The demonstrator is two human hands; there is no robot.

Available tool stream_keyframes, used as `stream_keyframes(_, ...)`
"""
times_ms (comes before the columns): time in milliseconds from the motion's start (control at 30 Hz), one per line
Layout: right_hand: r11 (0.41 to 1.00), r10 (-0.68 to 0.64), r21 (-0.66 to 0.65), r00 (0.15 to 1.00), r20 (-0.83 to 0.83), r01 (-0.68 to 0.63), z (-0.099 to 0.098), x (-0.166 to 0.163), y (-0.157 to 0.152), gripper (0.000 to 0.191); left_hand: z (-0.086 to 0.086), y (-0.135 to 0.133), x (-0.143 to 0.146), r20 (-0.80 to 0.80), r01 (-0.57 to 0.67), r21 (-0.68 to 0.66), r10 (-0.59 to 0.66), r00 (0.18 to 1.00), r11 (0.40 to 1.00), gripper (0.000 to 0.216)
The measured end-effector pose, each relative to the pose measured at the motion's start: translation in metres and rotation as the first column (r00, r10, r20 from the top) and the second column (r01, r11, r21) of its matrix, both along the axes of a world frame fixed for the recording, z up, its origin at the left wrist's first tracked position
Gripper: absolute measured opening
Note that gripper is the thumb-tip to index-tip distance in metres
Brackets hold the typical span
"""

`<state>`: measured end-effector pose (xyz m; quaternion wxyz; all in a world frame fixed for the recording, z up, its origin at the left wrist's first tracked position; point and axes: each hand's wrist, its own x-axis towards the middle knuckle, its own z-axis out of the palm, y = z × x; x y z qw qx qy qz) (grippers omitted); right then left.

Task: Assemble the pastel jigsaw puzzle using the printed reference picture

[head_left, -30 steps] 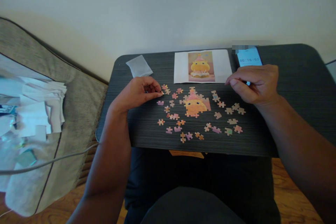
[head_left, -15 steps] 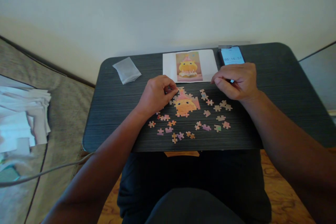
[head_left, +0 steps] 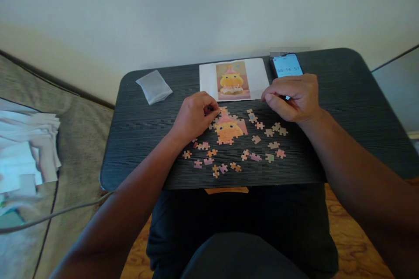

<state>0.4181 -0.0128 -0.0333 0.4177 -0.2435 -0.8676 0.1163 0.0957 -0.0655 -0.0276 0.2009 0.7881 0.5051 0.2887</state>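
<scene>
A partly joined jigsaw puzzle (head_left: 229, 127) lies mid-table, showing a yellow cartoon figure with a pink hat. My left hand (head_left: 198, 115) is pinched at its upper left edge, thumb against fingers, on a puzzle piece mostly hidden by the fingertips. Over the table, right of the puzzle, my right hand (head_left: 293, 98) hovers or rests with curled fingers and the thumb close to the index finger; no piece shows in it. Several loose puzzle pieces (head_left: 255, 157) are scattered below and to the right of the joined part. Behind it lies a printed reference picture (head_left: 232, 80).
A phone (head_left: 288, 65) showing a timer lies at the back right, partly behind my right hand. A clear plastic bag (head_left: 154, 87) sits at the back left of the dark table (head_left: 137, 139). Papers (head_left: 29, 148) and a cable (head_left: 65, 211) are on the left.
The whole view has shifted slightly, so the table contents appear a little further left and up. Both hands keep nearly the same pose and place.
</scene>
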Motion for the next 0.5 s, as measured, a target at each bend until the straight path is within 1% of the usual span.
stream_keyframes(100,1.0,0.006,0.019,1.0,-0.02,-0.005,-0.0014,-0.0006,0.0014,0.016,-0.0011,0.0004,-0.0003,0.007,-0.002,0.006,0.002,1.0,1.0,0.01)
stream_keyframes(233,0.999,-0.013,-0.042,1.0,0.0,0.013,-0.002,0.0007,0.0008,0.017,-0.0015,0.0006,-0.0005,0.026,0.0,0.02,-0.001,1.0,1.0,0.011)
stream_keyframes(367,0.998,-0.009,-0.063,1.0,0.016,0.01,-0.0009,0.0014,0.0001,0.014,-0.0002,0.0002,-0.0002,0.021,0.003,0.011,-0.004,1.0,1.0,0.01)
stream_keyframes(433,0.999,-0.008,-0.046,1.0,0.013,0.008,-0.0004,0.0007,0.0008,0.013,0.0003,0.0001,-0.0003,0.016,0.001,0.007,-0.002,1.0,1.0,0.009)
stream_keyframes(500,1.0,0.004,-0.002,1.0,-0.007,-0.004,-0.0004,-0.0001,0.0019,0.014,0.0003,0.0003,-0.0006,0.013,0.005,0.008,-0.005,1.0,1.0,0.009)
